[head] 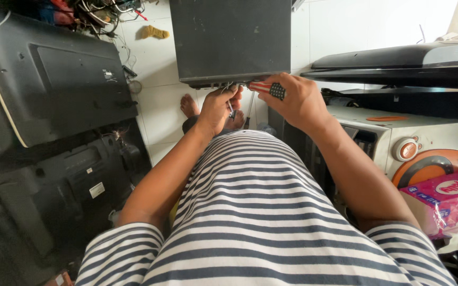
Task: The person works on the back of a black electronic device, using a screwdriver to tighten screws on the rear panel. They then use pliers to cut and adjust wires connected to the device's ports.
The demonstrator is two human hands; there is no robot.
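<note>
Television backs [54, 79] are crowding the left, a stereo [398, 143] is blocking the right; only tiled floor [160, 106] is staying open between.

- Light: soft, even daylight; brightest on the white floor tiles [157, 100] and the wall [367, 24] at 1 o'clock, which is nearly washed out.
- Shadows: deep among the black television backs [54, 90] at 9 o'clock, detail lost at 7 o'clock.
- Glare: a mild sheen on the dark panel [229, 37] at 12 o'clock.
- Distortion: wide-angle bending, straight edges bowing toward 3 and 9 o'clock.
- Focus: sharp centrally; striped shirt [261, 222] at 6 o'clock slightly soft.
</note>
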